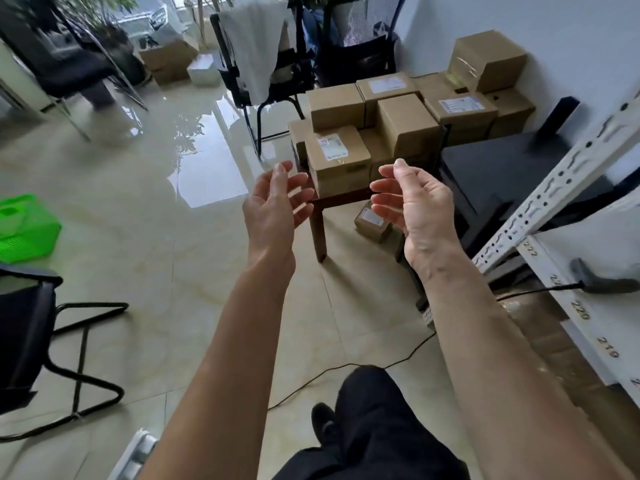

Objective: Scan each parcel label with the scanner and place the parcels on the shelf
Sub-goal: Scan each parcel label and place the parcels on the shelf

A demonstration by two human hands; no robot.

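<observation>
Several brown cardboard parcels are piled on a low dark wooden table (343, 197) ahead. The nearest parcel (341, 161) has a white label on top. My left hand (277, 202) and my right hand (412, 199) are stretched out toward it, palms facing each other, fingers relaxed and empty, just short of the box. The dark scanner (602, 280) lies on the white shelf (588, 258) at the right, its black cable trailing to the floor. A small parcel (372, 221) lies on the floor under the table.
A black cabinet (512, 174) stands between the table and the shelf's perforated upright (554, 181). Black chairs stand at the back (263, 74) and at the near left (41, 341). A green basket (24, 226) sits on the glossy tile floor at left.
</observation>
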